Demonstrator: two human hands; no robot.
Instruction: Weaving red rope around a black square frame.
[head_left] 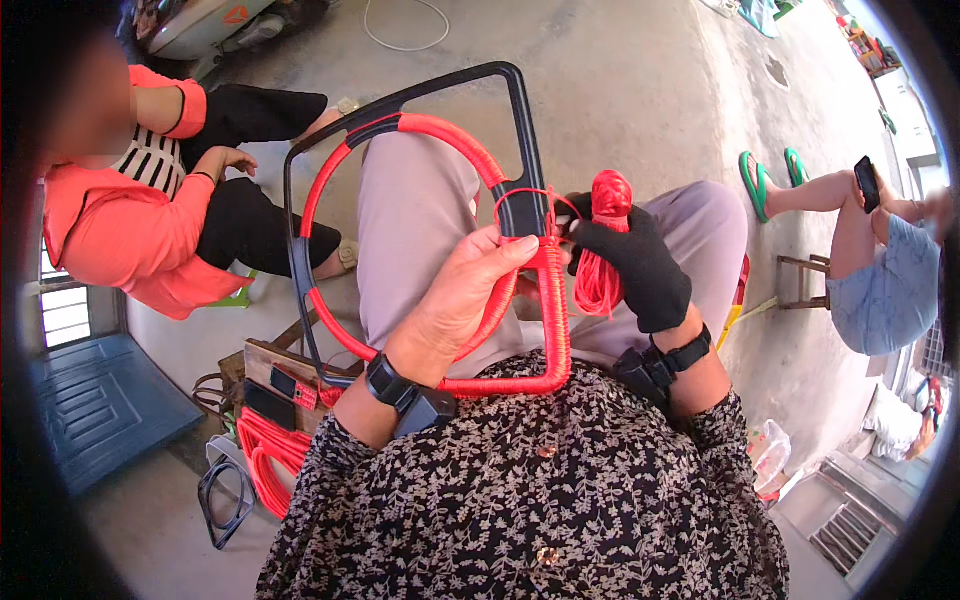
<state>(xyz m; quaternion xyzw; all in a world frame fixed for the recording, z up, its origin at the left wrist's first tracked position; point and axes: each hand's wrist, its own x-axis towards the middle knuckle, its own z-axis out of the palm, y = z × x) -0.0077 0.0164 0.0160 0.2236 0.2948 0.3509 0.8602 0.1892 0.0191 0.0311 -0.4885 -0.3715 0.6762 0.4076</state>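
Frame (522,212), blk/red, in L hand (450,295)

Glossy cord bundle (598,280), smooth plastic-looking frame (520,212)

One wide fisheye view from the wearer's head, left camera of a side-by-side pair, facing steeply down over the lap. Closest is the floral blouse (530,470), filling the lower edge; a little farther, near the centre, are the left hand (465,275) and gloved right hand (645,255). Concrete floor (640,70) recedes toward the top. The lens reaches seated people at left (150,250) and right (885,290), stretched near a dark, curved rim.
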